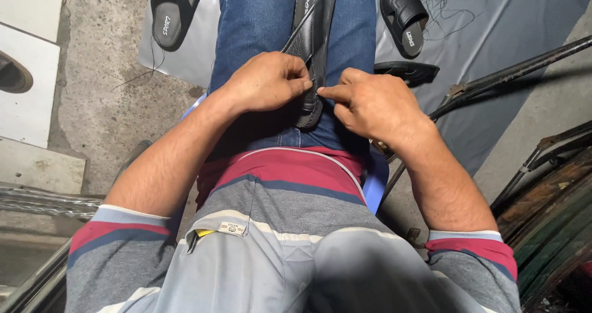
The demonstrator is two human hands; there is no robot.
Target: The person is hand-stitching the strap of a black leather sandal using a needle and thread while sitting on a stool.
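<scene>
Sandal [313,48] lies on lap [259,23], between both hands

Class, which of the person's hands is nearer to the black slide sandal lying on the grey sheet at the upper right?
Right. The right hand lies just below-left of that black slide sandal; the left hand sits farther left.

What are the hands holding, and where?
Both hands, left hand and right hand, pinch the black leather sandal on the lap, fingers at its near end.
</scene>
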